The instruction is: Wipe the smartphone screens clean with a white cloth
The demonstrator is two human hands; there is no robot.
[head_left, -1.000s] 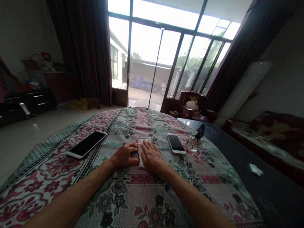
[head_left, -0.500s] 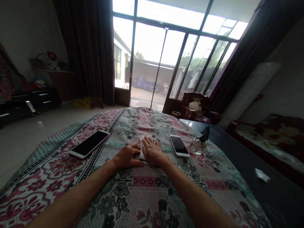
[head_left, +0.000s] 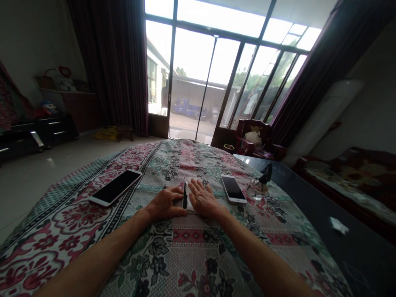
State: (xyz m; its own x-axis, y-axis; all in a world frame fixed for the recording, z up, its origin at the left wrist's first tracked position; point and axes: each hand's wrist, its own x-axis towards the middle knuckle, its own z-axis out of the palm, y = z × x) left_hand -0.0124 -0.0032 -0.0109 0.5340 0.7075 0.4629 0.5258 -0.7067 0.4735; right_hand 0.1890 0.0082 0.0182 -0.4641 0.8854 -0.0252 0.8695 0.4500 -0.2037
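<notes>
Between my two hands lies a flat object with a dark strip (head_left: 185,197) showing; its kind cannot be made out because the hands cover most of it. My left hand (head_left: 168,202) steadies its left side, fingers at the far edge and thumb at the near edge. My right hand (head_left: 202,198) rests flat, fingers stretched out, over a white tissue or cloth (head_left: 190,206) on top of that object. One white-rimmed phone (head_left: 116,187) lies screen up to the left of my hands. Another white phone (head_left: 234,189) lies to their right, also screen up.
A patterned tablecloth (head_left: 192,255) covers the round table. Beyond the right phone stands a clear glass item (head_left: 256,188) beside a dark object (head_left: 266,173). On the dark surface (head_left: 306,206) at right lies a crumpled white piece (head_left: 339,225). Glass doors (head_left: 198,82) stand behind.
My right hand has slid a little to the right with the white tissue or cloth, uncovering more of the dark strip. My left hand has stayed in place.
</notes>
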